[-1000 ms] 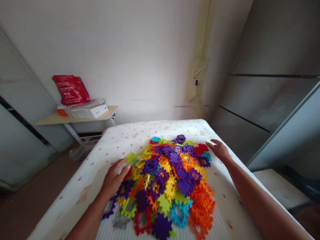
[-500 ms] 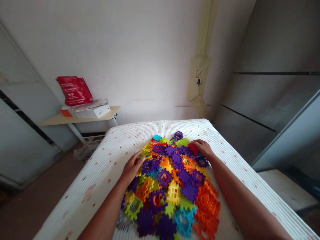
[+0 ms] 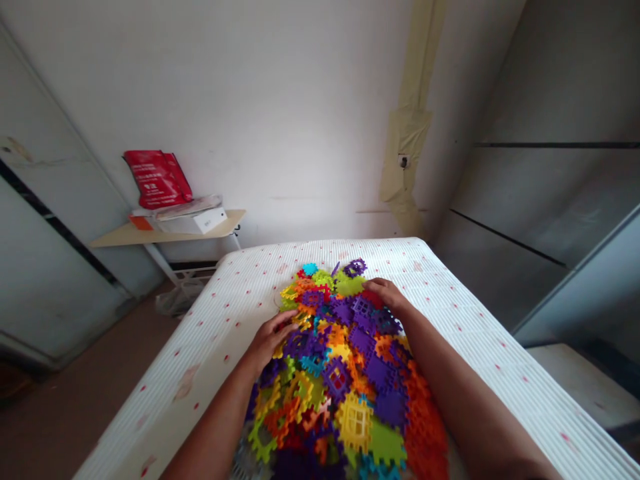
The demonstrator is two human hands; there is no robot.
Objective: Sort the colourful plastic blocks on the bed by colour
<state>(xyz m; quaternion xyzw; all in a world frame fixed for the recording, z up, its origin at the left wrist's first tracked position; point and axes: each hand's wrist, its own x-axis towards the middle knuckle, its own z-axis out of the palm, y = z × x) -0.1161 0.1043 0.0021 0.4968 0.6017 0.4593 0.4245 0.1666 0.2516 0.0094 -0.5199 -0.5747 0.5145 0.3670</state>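
Observation:
A heap of colourful plastic interlocking tiles (image 3: 340, 360) in purple, orange, yellow, green, blue and red lies on a white mattress (image 3: 225, 320) with small red dots. My left hand (image 3: 270, 337) lies flat against the heap's left side, fingers stretched out. My right hand (image 3: 386, 293) rests on the far right of the heap, fingers extended over red and purple tiles. Both forearms flank the pile, which is bunched between them. A yellow window-shaped tile (image 3: 356, 420) sits on top near me.
A low wooden shelf (image 3: 170, 233) at the left wall carries a red bag (image 3: 157, 177) and a white box (image 3: 193, 220). Brown floor lies left of the mattress. Grey panels stand at both sides, and a pale ledge (image 3: 580, 380) is at the right.
Both hands have moved inward from the edges of the pile, pushing the tiles together into a narrower, taller heap that has shifted toward me.

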